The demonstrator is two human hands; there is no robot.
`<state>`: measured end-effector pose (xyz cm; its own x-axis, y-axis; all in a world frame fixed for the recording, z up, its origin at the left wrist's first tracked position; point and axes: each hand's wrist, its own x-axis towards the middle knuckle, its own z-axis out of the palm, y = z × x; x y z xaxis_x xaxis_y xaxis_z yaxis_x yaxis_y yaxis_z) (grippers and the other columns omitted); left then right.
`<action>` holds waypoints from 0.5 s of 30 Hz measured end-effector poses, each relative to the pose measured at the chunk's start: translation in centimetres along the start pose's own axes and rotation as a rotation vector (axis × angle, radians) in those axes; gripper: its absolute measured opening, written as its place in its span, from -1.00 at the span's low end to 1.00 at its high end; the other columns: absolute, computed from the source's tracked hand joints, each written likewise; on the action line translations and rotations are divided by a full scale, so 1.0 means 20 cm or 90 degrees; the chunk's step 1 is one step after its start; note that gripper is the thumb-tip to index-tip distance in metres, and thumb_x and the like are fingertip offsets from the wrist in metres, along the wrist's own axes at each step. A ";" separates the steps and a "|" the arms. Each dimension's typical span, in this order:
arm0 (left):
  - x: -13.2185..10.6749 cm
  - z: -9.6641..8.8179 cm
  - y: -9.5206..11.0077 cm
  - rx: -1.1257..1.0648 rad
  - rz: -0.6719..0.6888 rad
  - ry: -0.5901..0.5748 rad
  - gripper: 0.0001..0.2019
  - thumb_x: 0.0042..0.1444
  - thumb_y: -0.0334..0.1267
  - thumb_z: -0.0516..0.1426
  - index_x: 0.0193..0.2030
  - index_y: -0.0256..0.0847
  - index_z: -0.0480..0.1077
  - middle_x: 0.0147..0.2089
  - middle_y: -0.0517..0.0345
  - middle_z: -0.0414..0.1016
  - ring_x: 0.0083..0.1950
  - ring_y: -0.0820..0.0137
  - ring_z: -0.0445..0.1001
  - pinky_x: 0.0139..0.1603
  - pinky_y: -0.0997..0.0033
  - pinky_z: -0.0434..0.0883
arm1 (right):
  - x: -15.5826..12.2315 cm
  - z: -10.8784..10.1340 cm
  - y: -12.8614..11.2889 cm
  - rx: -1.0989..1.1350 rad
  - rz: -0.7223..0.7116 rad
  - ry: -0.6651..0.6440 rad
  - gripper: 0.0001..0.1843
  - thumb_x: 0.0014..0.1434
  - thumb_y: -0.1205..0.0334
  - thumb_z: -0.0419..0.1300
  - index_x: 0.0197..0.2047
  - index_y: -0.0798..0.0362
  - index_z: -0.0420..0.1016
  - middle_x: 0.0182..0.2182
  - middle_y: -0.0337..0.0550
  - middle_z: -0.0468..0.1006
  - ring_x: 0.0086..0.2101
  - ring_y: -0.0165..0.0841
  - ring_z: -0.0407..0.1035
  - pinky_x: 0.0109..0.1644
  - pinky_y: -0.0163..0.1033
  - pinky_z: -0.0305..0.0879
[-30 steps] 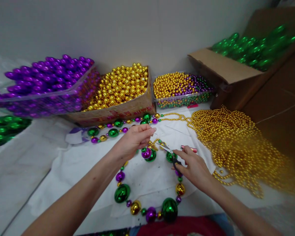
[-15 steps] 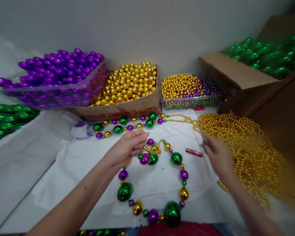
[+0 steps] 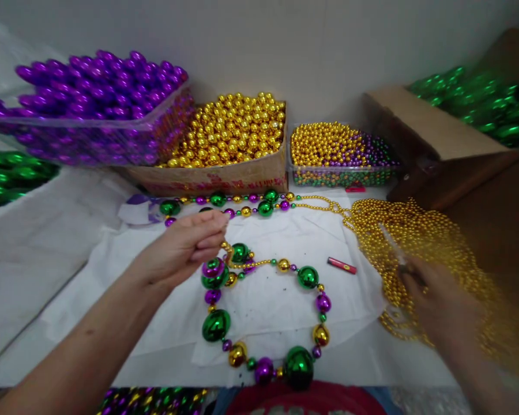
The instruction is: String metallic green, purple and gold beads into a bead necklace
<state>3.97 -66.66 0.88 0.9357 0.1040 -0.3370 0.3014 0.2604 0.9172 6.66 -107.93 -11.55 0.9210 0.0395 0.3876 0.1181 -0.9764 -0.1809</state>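
My left hand [image 3: 192, 245], fingers pinched, holds a gold bead strand of the bead necklace [image 3: 308, 277] above the white cloth. The necklace has green, purple and gold balls and lies in a loop, with part of it bunched under that hand. My right hand [image 3: 435, 300], blurred by motion, is closed around a slim tool with a pale blade [image 3: 391, 242] that looks like small scissors. It is over the right side, by a heap of gold bead strands [image 3: 424, 230]. A red marker-like stick [image 3: 341, 266] lies between the hands.
At the back stand a clear bin of purple balls [image 3: 99, 95], a cardboard box of gold balls [image 3: 237, 132] and a tub of small mixed beads [image 3: 341, 151]. Green balls [image 3: 488, 104] fill a carton at right. Another bead necklace [image 3: 266, 208] lies behind my left hand.
My left hand has moved left with the gold strand, drawing the bunched beads along. My right hand has gone right and toward me with the bladed tool, away from the red stick.
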 end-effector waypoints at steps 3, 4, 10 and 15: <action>0.06 0.12 -0.14 -0.025 -0.027 -0.062 -0.72 0.01 -0.23 0.25 -0.46 -0.25 0.20 -0.64 0.41 0.00 -0.67 0.71 -0.16 -0.71 0.73 -0.18 | -0.08 0.20 -0.14 -0.017 -0.113 -0.089 -0.64 0.26 0.18 -0.01 0.03 0.09 0.45 -0.28 -0.05 0.54 -0.32 -0.24 0.32 -0.30 -0.21 0.18; 0.08 0.15 -0.18 -0.030 -0.034 -0.075 -0.72 0.02 -0.22 0.24 -0.45 -0.25 0.19 -0.65 0.42 0.01 -0.68 0.71 -0.14 -0.71 0.73 -0.18 | -0.11 0.25 -0.17 -0.024 -0.140 -0.110 -0.65 0.26 0.18 0.01 0.03 0.10 0.44 -0.28 -0.05 0.55 -0.30 -0.21 0.30 -0.25 -0.18 0.20; 0.12 0.26 -0.38 -0.099 -0.086 -0.111 -0.69 0.03 -0.17 0.22 -0.47 -0.24 0.15 -0.65 0.40 0.11 -0.70 0.72 -0.07 -0.70 0.70 -0.17 | -0.33 0.37 -0.14 0.006 -0.186 -0.130 -0.62 0.28 0.23 -0.01 0.12 0.14 0.33 -0.18 0.03 0.48 -0.19 -0.17 0.34 -0.19 -0.15 0.28; 0.17 0.31 -0.49 -0.121 -0.095 -0.110 -0.69 0.02 -0.16 0.22 -0.48 -0.24 0.15 -0.65 0.38 0.15 -0.71 0.71 -0.05 -0.69 0.65 -0.20 | -0.32 0.41 -0.08 0.007 -0.126 -0.270 -0.65 0.25 0.26 -0.02 0.08 0.10 0.35 -0.20 0.00 0.44 -0.38 -0.26 0.40 -0.40 -0.22 0.26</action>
<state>5.24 -74.84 -7.99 0.9058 -0.1099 -0.4091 0.4137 0.4369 0.7987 3.69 -104.95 -21.07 0.9505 0.3106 0.0117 0.3088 -0.9391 -0.1506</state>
